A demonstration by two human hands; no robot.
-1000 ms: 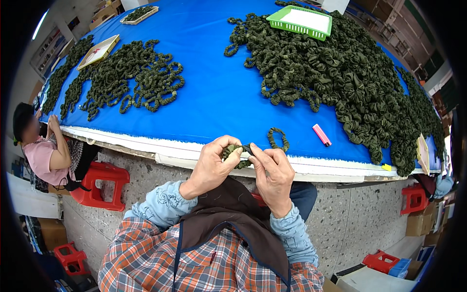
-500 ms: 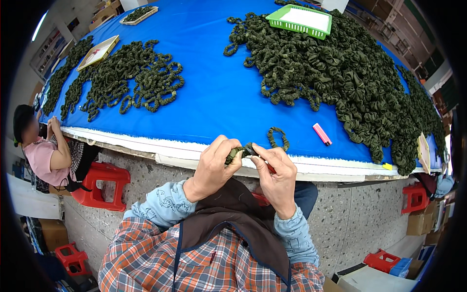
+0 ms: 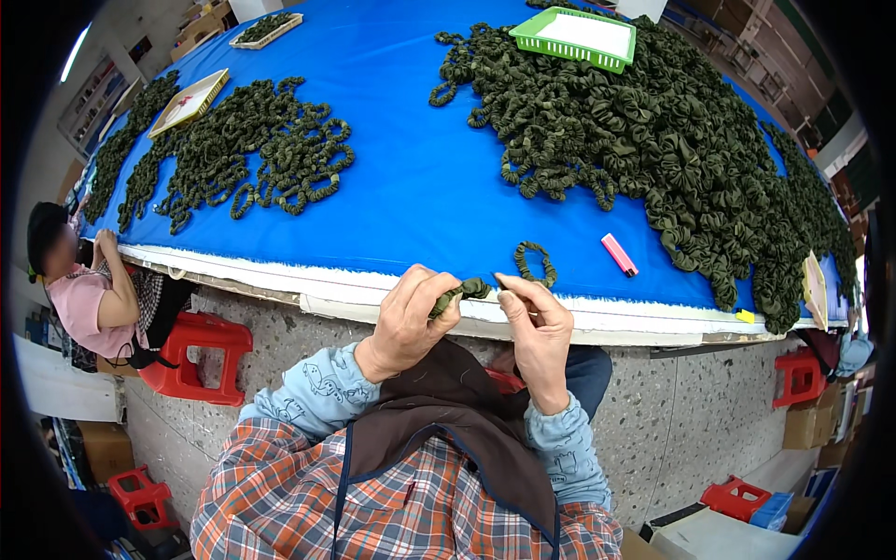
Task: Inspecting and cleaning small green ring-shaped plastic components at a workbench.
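Observation:
A dark green gathered scrunchie [image 3: 475,288] is pinched in my left hand [image 3: 406,322], just over the table's front edge. To its right, my right hand [image 3: 541,336] has thumb and forefinger pressed together, a little apart from the scrunchie. Anything between those fingertips is too small to make out. Behind my right fingers, a single dark green scrunchie [image 3: 549,273] lies on the blue table cover [image 3: 411,187]. A slim pink stick-like thing with a dark end [image 3: 618,255] rests farther right.
A large heap of dark green scrunchies [image 3: 635,131] covers the right side, with a green basket [image 3: 621,61] on top. Smaller heaps [image 3: 299,154] lie left, near a yellowish tray [image 3: 191,101]. A person in pink [image 3: 98,303] sits at far left beside a red stool [image 3: 210,359].
My right hand has drawn slightly away from the scrunchie, opening a small gap. My left hand keeps hold of it in nearly the same place.

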